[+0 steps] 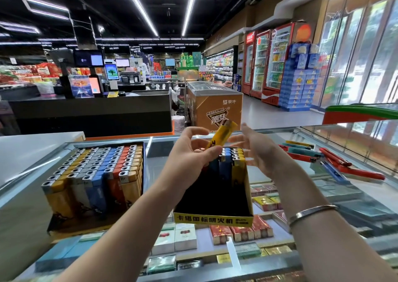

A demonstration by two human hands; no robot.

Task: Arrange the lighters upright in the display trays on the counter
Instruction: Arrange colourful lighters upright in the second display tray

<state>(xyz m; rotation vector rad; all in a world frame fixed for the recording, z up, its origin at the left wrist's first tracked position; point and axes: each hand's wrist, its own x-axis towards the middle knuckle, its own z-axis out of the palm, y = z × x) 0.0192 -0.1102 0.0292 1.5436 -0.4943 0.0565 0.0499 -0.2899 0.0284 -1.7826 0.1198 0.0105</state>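
Far left on the glass counter (318,130) sits a black display tray (94,187) packed full of upright lighters in yellow, grey, blue and orange rows. Next over, the left hand (189,152) pinches a yellow plastic lighter (221,135), tilted, right above the half-empty yellow cardboard tray (215,218), which only has a few upright ones at the back. The right hand (261,152) hovers beside it, fingers spread, holding nothing. Loose red and blue lighters (336,163) lie flat further right.
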